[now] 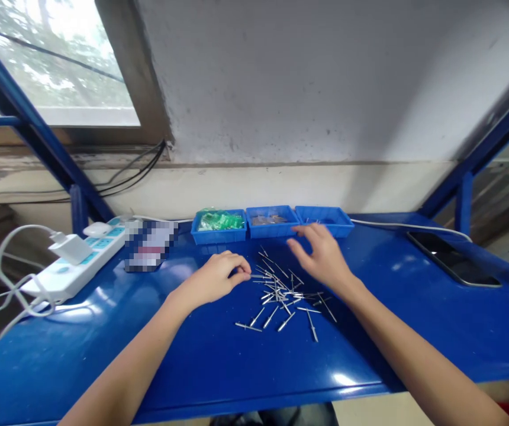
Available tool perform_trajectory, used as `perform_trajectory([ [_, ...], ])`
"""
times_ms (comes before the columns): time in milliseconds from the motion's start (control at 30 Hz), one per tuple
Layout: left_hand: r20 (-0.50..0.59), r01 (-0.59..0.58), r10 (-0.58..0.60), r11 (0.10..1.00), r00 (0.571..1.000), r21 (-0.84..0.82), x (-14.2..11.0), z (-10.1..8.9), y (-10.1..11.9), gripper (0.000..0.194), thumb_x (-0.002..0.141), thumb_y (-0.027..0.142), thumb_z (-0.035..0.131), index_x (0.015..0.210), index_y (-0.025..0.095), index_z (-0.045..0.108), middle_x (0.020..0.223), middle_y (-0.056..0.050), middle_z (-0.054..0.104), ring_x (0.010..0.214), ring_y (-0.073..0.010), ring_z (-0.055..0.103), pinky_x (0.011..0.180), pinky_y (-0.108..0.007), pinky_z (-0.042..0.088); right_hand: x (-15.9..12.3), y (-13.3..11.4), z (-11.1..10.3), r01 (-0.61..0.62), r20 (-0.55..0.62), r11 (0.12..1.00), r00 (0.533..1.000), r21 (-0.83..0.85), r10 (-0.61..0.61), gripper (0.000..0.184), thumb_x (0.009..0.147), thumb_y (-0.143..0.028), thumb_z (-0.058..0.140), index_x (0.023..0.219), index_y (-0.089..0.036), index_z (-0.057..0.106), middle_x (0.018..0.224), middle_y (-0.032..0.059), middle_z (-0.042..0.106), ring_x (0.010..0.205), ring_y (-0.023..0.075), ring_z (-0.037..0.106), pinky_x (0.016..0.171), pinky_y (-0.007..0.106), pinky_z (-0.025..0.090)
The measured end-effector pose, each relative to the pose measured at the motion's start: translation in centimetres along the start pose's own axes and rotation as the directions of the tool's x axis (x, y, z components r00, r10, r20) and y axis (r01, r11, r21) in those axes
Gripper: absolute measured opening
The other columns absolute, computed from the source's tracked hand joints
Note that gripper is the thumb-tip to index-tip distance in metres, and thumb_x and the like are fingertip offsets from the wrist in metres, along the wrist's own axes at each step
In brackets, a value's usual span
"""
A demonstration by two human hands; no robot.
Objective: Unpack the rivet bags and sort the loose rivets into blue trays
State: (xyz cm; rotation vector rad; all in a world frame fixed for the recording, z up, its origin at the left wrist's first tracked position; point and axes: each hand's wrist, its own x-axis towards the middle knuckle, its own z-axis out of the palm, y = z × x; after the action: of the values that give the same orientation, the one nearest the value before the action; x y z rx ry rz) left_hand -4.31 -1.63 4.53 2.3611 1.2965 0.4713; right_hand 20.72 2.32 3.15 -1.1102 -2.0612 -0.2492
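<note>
Loose blind rivets [276,290], silver with thin pins, lie in a scattered pile on the blue table. At the pile's left edge my left hand [221,275] is closed in a pinch, and a rivet [258,276] sticks out from its fingertips to the right. My right hand [321,254] hovers beyond the pile's right side with fingers apart, holding nothing visible. Its fingertips come close to the front of the middle blue bin [272,229] and the right blue bin [325,229]. Small metal pieces show in the middle bin; a few thin ones show in the right bin.
A left blue bin [219,236] holds green plastic packaging. On the left are a white power strip [90,260] with a charger [70,248] and cables, plus a blurred-out flat item [150,245]. A dark phone [454,260] lies right. Blue frame posts flank the table [219,373].
</note>
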Motion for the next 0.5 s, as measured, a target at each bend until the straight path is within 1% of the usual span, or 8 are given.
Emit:
perform_trajectory([
  [33,-0.062,0.018,-0.021,0.999,0.998,-0.048,0.2,0.2,0.0,0.011,0.086,0.026,0.053,0.087,0.022,0.063,0.088,-0.001,0.067,0.087,-0.0184,0.058,0.08,-0.031,0.042,-0.1,-1.3,0.2,0.08,0.056,0.994,0.995,0.072,-0.084,0.028,0.088,-0.036,0.048,0.106,-0.017,0.059,0.088,0.0092,0.061,0.084,0.0221,0.054,0.076,0.037,0.043],
  [100,-0.162,0.032,-0.056,0.989,0.985,-0.146,0.5,0.6,0.1,0.014,0.086,0.027,0.052,0.09,0.022,0.064,0.092,-0.001,0.068,0.088,-0.0177,0.06,0.079,-0.029,0.044,-0.6,-3.2,0.7,0.209,0.126,0.966,0.965,0.151,-0.229,0.026,0.088,-0.036,0.05,0.103,-0.017,0.059,0.088,0.0081,0.062,0.082,0.0206,0.054,0.072,0.034,0.042],
  [167,-0.191,0.027,-0.07,0.976,0.979,-0.216,0.7,1.1,0.2,0.017,0.087,0.027,0.049,0.087,0.021,0.065,0.089,0.0,0.069,0.085,-0.0169,0.062,0.08,-0.028,0.045,-1.1,-4.2,1.2,0.28,0.142,0.945,0.942,0.168,-0.305,0.02,0.089,-0.032,0.049,0.097,-0.017,0.06,0.085,0.0072,0.062,0.079,0.0188,0.053,0.069,0.032,0.04],
  [233,-0.17,0.021,-0.066,0.966,0.983,-0.257,0.8,1.7,0.4,0.022,0.088,0.027,0.047,0.081,0.02,0.066,0.081,0.001,0.069,0.08,-0.0159,0.063,0.078,-0.027,0.046,-1.4,-4.5,1.5,0.295,0.13,0.942,0.939,0.16,-0.317,0.017,0.09,-0.026,0.046,0.091,-0.016,0.06,0.08,0.0064,0.061,0.075,0.0172,0.052,0.067,0.031,0.039],
  [300,-0.178,0.017,-0.069,0.96,0.982,-0.28,0.8,2.1,0.7,0.019,0.088,0.029,0.048,0.087,0.02,0.065,0.078,0.001,0.068,0.078,-0.0156,0.062,0.076,-0.028,0.046,-1.3,-4.3,1.5,0.284,0.118,0.947,0.946,0.151,-0.302,0.018,0.091,-0.024,0.045,0.086,-0.016,0.06,0.078,0.0062,0.06,0.073,0.0164,0.051,0.066,0.031,0.039],
  [400,-0.298,-0.015,-0.067,0.965,0.952,-0.263,0.7,2.4,1.1,0.017,0.084,0.029,0.055,0.099,0.022,0.062,0.085,0.0,0.067,0.083,-0.0161,0.061,0.079,-0.029,0.045,-1.1,-3.9,1.2,0.247,0.094,0.956,0.96,0.161,-0.263,0.019,0.091,-0.024,0.045,0.084,-0.016,0.06,0.078,0.0067,0.06,0.072,0.0162,0.051,0.066,0.03,0.04],
  [433,-0.335,-0.026,-0.057,0.971,0.94,-0.238,0.6,2.4,1.3,0.016,0.084,0.029,0.056,0.097,0.022,0.061,0.087,0.0,0.066,0.084,-0.0162,0.06,0.08,-0.029,0.045,-1.0,-3.9,1.1,0.238,0.086,0.957,0.963,0.167,-0.255,0.019,0.091,-0.024,0.045,0.084,-0.016,0.06,0.077,0.0068,0.06,0.072,0.0162,0.051,0.066,0.03,0.04],
  [500,-0.367,-0.031,-0.04,0.982,0.929,-0.186,0.5,2.3,1.5,0.013,0.086,0.029,0.053,0.09,0.021,0.062,0.087,-0.001,0.066,0.084,-0.0168,0.059,0.08,-0.03,0.045,-0.9,-3.9,0.9,0.229,0.079,0.957,0.966,0.18,-0.246,0.019,0.091,-0.025,0.045,0.084,-0.016,0.061,0.077,0.0068,0.061,0.072,0.0164,0.052,0.066,0.03,0.041],
])
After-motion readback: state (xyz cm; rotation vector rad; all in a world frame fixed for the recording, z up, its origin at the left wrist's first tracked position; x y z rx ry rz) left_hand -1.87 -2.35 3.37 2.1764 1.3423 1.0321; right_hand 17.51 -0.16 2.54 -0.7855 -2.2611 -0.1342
